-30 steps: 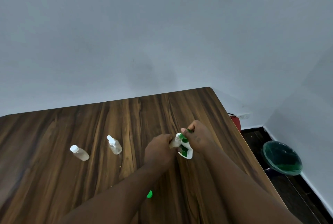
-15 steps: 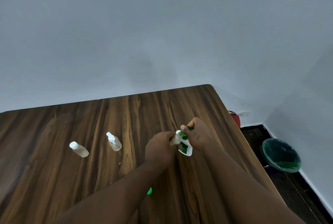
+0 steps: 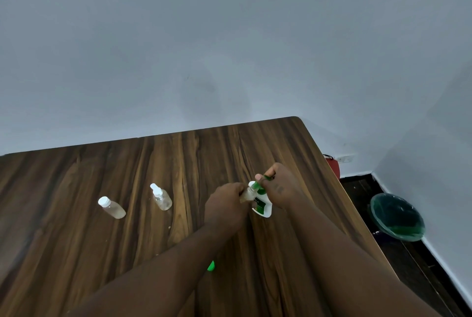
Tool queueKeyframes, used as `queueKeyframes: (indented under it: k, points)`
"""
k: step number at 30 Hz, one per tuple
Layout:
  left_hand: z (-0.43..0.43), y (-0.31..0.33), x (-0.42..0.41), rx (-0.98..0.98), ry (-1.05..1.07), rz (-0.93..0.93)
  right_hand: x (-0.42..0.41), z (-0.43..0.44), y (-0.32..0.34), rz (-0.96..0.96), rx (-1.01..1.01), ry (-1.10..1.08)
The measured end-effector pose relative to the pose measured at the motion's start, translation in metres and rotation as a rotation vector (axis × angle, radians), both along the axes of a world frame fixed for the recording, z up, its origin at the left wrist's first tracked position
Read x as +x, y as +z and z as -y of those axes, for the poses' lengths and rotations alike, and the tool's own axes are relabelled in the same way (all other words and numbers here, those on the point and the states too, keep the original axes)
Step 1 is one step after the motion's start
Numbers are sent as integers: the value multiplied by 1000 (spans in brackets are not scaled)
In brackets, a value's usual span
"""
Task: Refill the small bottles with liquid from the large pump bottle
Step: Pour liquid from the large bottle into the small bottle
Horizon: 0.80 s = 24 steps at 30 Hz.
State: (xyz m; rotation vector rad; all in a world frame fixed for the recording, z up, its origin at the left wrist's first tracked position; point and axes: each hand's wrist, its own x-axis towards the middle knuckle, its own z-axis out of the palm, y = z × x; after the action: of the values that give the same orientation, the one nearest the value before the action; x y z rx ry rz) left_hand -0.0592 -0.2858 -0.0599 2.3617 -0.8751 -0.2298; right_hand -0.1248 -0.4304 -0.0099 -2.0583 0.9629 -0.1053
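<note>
Green pump [image 3: 265,178] is hovering by a small bottle [image 3: 246,194].
Left hand [image 3: 224,205] is gripping the small bottle; right hand [image 3: 282,186] is pinching the pump.

Plain indoor room, one corner of it; home or bare office, cannot tell which. Grey-white painted wall [image 3: 229,35] beyond the left grip [image 3: 227,201] and right grip [image 3: 278,189], faintly scuffed. Dark wood-grain laminate surface [image 3: 178,163] under both, its rounded corner set against that wall. Right of the right grip and lower: dark plank floor [image 3: 419,265], a green bin [image 3: 397,217] by the side wall, a white socket [image 3: 346,158] low on the wall, a red object [image 3: 333,167] half hidden by the surface edge. Household goods: white pump bottle [image 3: 263,208] between the grips, small bottle [image 3: 246,194] in the left grip, capped bottle [image 3: 111,207] and spray bottle [image 3: 161,196] standing well left of it.
</note>
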Motion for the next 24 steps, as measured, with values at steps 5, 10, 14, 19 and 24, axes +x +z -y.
queueKeyframes:
  k: [5, 10, 14, 19, 24]
  points:
    - [1, -5, -1, 13, 4, -13, -1, -4, -9, 24, -6, -30]
    - [-2, -2, -3, -1, 20, -16, 0, -6, -8, 20, 1, -31]
    - [-3, -1, -3, -7, 18, -23, 2, -1, -6, 11, 1, -8]
    - [0, -2, -4, 2, 11, -26, 0, -2, -11, 20, 13, -34]
    - [-3, -3, -3, -3, 9, -29, -1, -6, -10, 24, -6, -36]
